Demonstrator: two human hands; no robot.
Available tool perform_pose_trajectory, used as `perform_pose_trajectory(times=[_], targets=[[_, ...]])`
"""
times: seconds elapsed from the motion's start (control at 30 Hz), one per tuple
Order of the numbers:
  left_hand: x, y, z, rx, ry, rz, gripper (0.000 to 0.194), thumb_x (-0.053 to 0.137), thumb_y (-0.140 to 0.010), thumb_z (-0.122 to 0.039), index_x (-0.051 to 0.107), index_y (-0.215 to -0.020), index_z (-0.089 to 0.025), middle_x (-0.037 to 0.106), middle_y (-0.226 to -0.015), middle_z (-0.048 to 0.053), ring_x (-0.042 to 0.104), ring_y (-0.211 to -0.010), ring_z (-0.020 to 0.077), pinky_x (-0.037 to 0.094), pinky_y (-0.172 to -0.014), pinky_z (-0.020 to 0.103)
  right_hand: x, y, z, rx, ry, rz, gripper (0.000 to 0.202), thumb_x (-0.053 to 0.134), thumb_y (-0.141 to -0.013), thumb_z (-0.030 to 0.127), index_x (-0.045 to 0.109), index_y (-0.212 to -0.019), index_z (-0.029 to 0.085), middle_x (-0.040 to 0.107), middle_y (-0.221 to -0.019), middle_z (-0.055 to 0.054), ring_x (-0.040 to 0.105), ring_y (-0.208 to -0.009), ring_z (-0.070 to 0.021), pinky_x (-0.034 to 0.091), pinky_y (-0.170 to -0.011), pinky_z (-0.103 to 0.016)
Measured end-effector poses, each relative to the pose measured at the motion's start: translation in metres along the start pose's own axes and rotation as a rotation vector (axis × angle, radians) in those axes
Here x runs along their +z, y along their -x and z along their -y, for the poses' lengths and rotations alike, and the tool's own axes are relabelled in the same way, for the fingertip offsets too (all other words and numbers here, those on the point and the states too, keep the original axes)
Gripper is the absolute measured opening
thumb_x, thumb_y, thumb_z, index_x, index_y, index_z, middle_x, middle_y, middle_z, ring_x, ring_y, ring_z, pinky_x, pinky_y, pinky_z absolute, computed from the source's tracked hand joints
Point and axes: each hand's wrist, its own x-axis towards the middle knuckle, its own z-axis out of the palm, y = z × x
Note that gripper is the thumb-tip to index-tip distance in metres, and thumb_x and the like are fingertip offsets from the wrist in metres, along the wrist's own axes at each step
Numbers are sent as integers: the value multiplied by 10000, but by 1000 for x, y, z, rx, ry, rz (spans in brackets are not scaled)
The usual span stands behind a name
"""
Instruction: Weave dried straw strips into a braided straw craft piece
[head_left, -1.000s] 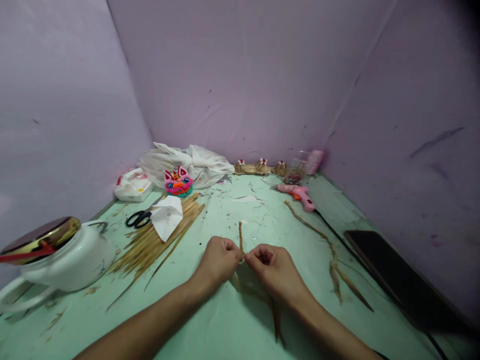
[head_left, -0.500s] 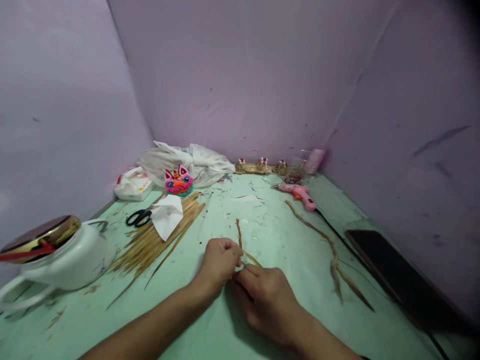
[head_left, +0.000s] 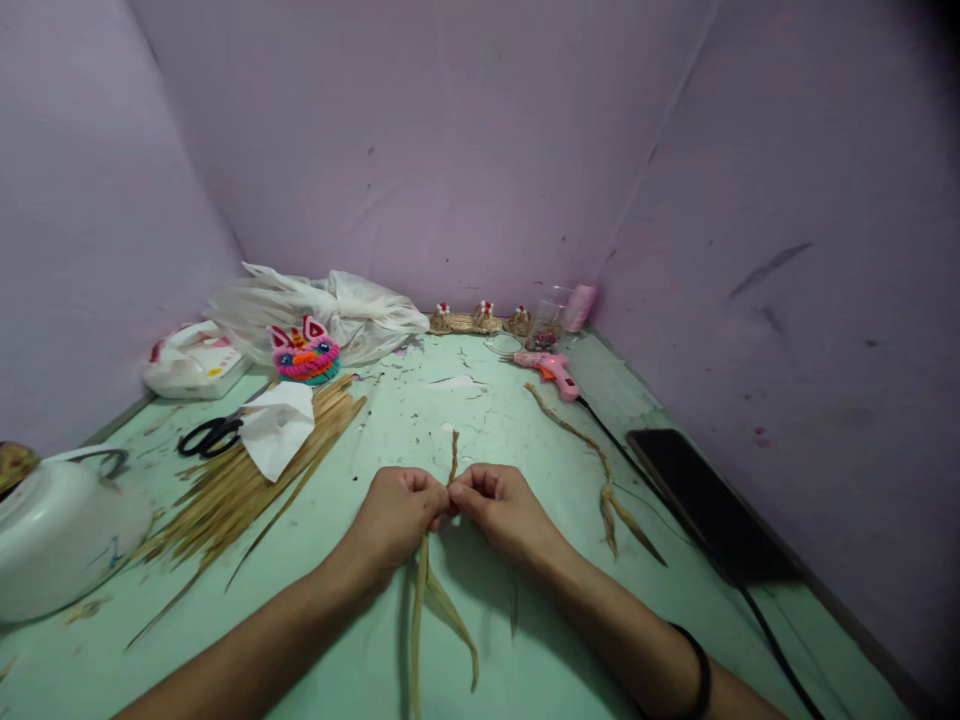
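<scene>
My left hand [head_left: 405,510] and my right hand [head_left: 499,505] meet at the middle of the green table, fingertips pinched together on a dried plant strand [head_left: 454,455]. Its thin twisted tip stands up above my fingers, while flat loose ends [head_left: 448,610] hang below them. The part between my fingertips is hidden. Another twisted strand [head_left: 589,440], with its lower ends split, lies on the table to the right of my right hand.
Dried strips [head_left: 217,500] lie at left under white paper [head_left: 277,425], beside black scissors [head_left: 210,437] and a white pot [head_left: 71,535]. A pink glue gun [head_left: 551,373], its cord and a phone [head_left: 705,500] are at right. Behind are a plastic bag [head_left: 337,310] and a knitted figure [head_left: 306,352].
My right hand has turned and risen beside my left, and the loose ends now hang down below my hands. The camera view has swung right.
</scene>
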Motion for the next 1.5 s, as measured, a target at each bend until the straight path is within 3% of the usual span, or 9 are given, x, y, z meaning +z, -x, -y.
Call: perform_pose_trajectory(times=[0.33,0.67,0.77,0.83,0.93,1.0,1.07,1.3,1.5], targets=[[-15,-1,-9,242,-414,-28,272,485,-696,-347,480,-499,-160,422,-459,-29,352,-470,99,247,-468,224,2,-3,-6,-50,141,-154,180,473,-703,258,477,-555,156,398,-487,50,328,-470,-75,250,-453,-211],[10,38,9,621,-933,40,195,441,-725,-158,634,-716,-141,627,-632,100,518,-507,177,307,-500,280,9,2,-3,65,-241,-116,180,514,-685,274,460,-553,165,445,-457,53,352,-409,-64,293,-442,-205],[1,32,-3,529,-607,-58,212,485,-745,-277,627,-634,-165,615,-587,57,521,-515,152,352,-513,257,6,1,-4,2,-232,-147,203,531,-690,282,464,-541,161,413,-455,60,328,-423,-59,265,-435,-197],[-6,25,-14,289,-332,-161,168,530,-710,-293,636,-717,-163,606,-569,25,479,-439,112,338,-446,227,6,1,-4,-35,-212,-148,207,530,-695,271,463,-535,158,411,-464,58,335,-437,-59,265,-444,-195],[-13,14,-21,-134,15,51,192,524,-696,-293,613,-766,-138,455,-368,-48,293,-267,63,196,-307,192,9,2,-5,-54,-186,-126,194,518,-707,255,460,-549,159,443,-479,50,375,-442,-60,288,-457,-195],[-15,8,-17,-239,187,246,169,526,-686,-279,583,-647,-126,415,-339,-55,264,-254,43,176,-284,173,12,3,-5,-43,-193,-81,170,502,-722,253,458,-584,164,472,-483,45,417,-442,-70,313,-464,-200],[-16,4,-12,-234,277,312,148,567,-635,-236,545,-547,-119,461,-382,-35,311,-278,31,222,-286,157,14,4,-5,-43,-173,-56,154,493,-729,243,458,-601,165,487,-483,42,442,-448,-75,331,-477,-203],[-15,2,-11,-184,13,167,119,536,-570,-178,499,-462,-141,389,-302,-60,249,-247,34,149,-281,176,10,6,-4,-88,13,-33,123,482,-722,203,521,-619,147,517,-515,22,450,-482,-81,340,-486,-202],[-10,-1,-6,-43,48,67,84,531,-531,-160,502,-457,-136,403,-333,-53,274,-326,36,169,-364,189,-10,3,2,-78,300,-21,172,548,-683,259,604,-585,130,533,-507,1,409,-470,-87,295,-446,-212]])
